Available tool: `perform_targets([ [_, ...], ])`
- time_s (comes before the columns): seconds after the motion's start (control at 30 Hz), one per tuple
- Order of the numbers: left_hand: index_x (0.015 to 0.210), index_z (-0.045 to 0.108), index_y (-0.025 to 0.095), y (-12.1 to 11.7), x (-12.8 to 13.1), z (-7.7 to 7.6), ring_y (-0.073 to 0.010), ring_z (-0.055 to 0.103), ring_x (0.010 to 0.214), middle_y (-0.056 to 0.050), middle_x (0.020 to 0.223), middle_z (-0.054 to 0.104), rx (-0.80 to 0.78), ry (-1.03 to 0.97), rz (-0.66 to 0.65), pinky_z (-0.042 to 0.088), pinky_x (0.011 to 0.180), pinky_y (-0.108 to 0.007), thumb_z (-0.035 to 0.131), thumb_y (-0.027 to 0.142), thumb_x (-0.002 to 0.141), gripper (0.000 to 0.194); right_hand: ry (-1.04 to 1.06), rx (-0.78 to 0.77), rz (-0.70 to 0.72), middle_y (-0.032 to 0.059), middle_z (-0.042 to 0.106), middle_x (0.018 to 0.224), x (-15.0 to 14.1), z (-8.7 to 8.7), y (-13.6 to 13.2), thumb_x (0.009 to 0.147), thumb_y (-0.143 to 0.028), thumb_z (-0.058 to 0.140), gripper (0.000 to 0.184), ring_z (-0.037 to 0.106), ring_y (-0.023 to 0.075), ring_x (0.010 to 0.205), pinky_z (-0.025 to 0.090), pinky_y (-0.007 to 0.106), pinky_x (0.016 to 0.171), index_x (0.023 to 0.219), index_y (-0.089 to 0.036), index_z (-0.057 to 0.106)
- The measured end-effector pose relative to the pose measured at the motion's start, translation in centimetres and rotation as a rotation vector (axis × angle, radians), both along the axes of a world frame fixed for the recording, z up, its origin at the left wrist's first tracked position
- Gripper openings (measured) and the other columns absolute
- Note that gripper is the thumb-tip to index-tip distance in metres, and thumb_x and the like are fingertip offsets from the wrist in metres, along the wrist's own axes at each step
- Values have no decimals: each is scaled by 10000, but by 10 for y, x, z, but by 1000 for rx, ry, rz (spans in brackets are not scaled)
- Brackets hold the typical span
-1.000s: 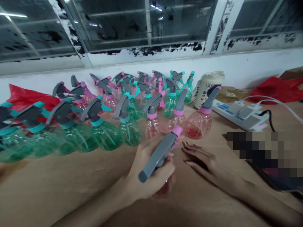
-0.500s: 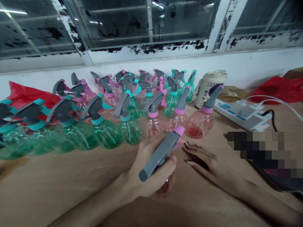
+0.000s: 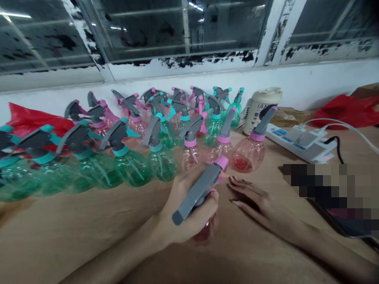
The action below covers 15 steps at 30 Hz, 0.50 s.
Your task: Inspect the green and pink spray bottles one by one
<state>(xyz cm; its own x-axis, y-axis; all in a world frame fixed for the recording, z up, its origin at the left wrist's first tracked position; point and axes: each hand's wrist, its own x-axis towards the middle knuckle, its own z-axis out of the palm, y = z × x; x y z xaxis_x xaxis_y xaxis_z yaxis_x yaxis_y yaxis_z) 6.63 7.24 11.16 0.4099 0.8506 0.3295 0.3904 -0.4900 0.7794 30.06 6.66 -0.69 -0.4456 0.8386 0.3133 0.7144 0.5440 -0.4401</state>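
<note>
My left hand point(image 3: 185, 205) is wrapped around the neck of a pink spray bottle point(image 3: 204, 233) with a grey and pink trigger head. Its nozzle points away to the upper right, and most of the body is hidden under the hand. To the right, my right hand point(image 3: 260, 199) lies low on the wooden table point(image 3: 118, 232), fingers stretched toward the nozzle and holding nothing. Just beyond the hands stand a pink spray bottle point(image 3: 248, 156) with some red liquid in it and a green spray bottle point(image 3: 162, 163).
Several more green and pink spray bottles fill the back left, before a red plastic bag point(image 3: 38, 120). A paper cup point(image 3: 262, 110) and a power strip point(image 3: 296, 144) with plugged-in chargers stand at the back right. A blurred-out dark object point(image 3: 334, 201) lies right of my right hand.
Almost nothing differs. The whole view has shifted very slightly, and both hands keep their places, the left one still around the spray bottle.
</note>
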Motion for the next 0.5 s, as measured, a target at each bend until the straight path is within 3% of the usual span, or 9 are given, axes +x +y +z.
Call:
perform_targets([
  [0.1,796,554,242,1,2,-1,-159,553,581,9,670,574,93,21,-39,473,593,-304,443,182,711,152,7,1,-2,77,476,1354,0,-1,0,891,-326,466,453,409,228,1261,377,464,1030,1329,-221,416],
  [0.23,759,529,229,3,3,-5,-173,578,652,4,668,557,93,51,-13,463,609,-303,450,175,734,98,-8,4,-2,79,467,1361,0,-2,0,896,-330,459,463,401,227,1266,369,481,1031,1341,-222,393],
  [0.37,674,481,223,3,3,-7,-158,547,604,18,618,515,81,60,8,449,582,-295,455,179,740,83,-3,6,8,73,455,1371,1,-3,1,888,-342,471,500,397,237,1268,374,495,1023,1364,-243,357],
  [0.5,707,489,212,2,4,-5,-145,510,587,23,623,501,98,36,13,448,588,-286,462,161,736,64,16,-12,10,72,463,1365,3,-3,4,879,-364,485,510,404,231,1264,372,477,1028,1359,-240,367],
])
